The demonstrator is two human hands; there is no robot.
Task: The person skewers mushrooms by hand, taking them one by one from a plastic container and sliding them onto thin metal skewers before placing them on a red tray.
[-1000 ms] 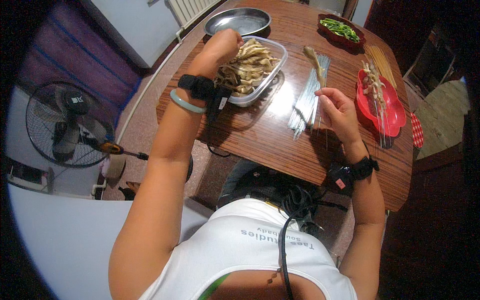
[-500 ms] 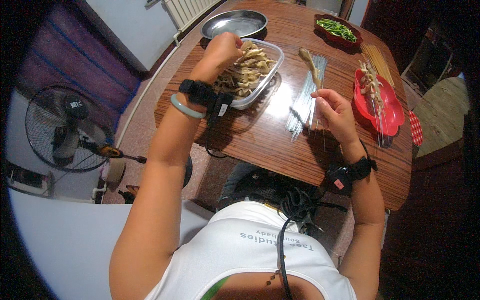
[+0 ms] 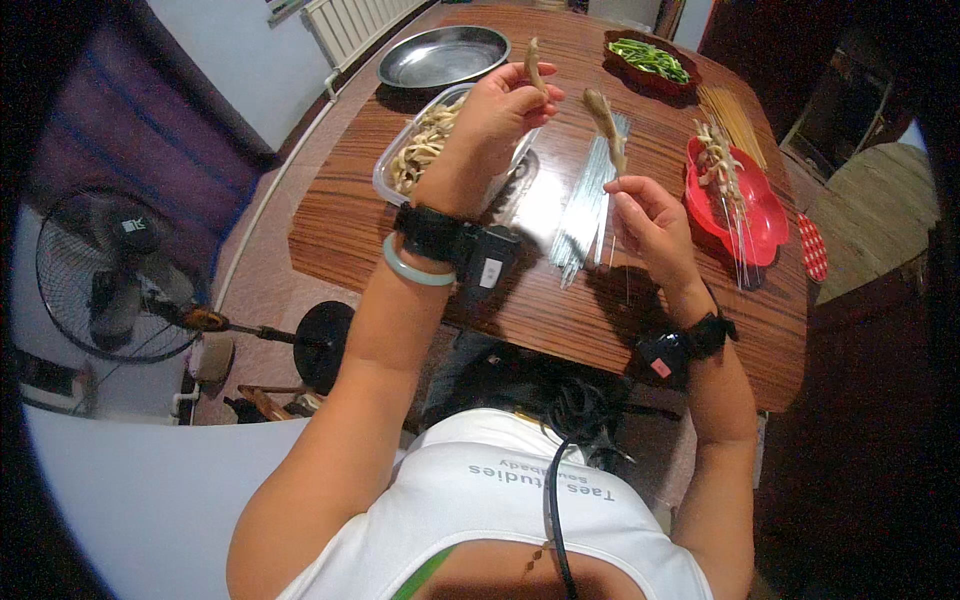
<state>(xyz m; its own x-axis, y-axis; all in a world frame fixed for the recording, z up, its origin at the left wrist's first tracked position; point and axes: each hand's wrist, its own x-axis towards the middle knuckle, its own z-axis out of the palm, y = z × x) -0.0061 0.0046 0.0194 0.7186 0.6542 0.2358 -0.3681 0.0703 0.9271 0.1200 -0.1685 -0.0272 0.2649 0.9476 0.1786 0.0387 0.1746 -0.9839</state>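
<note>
In my left hand (image 3: 497,112) is a pale brown strip of oyster mushroom (image 3: 533,66), pinched upright between the fingers, held up by the far right corner of the clear plastic tub (image 3: 383,186). More torn mushroom (image 3: 428,145) lies in that tub, partly hidden behind my left hand and wrist. My right hand (image 3: 650,222) is closed on a thin metal skewer (image 3: 627,280), whose lower end shows below the fingers. A longer mushroom piece (image 3: 606,122) stands on the skewer above my right fingertips. Beneath it, a bundle of metal skewers (image 3: 578,232) lies on the table.
A red lobed dish (image 3: 765,225) at right carries filled mushroom skewers (image 3: 722,170). Wooden sticks (image 3: 733,122) lie behind it. Farther back are a dark bowl of chopped greens (image 3: 648,60) and an oval metal tray (image 3: 443,58). A floor fan (image 3: 125,270) stands left of the table.
My left hand has come out of the tub, moving right with a mushroom strip in its fingers. My right hand still holds the skewer, nearly in place. The view has shifted slightly.
</note>
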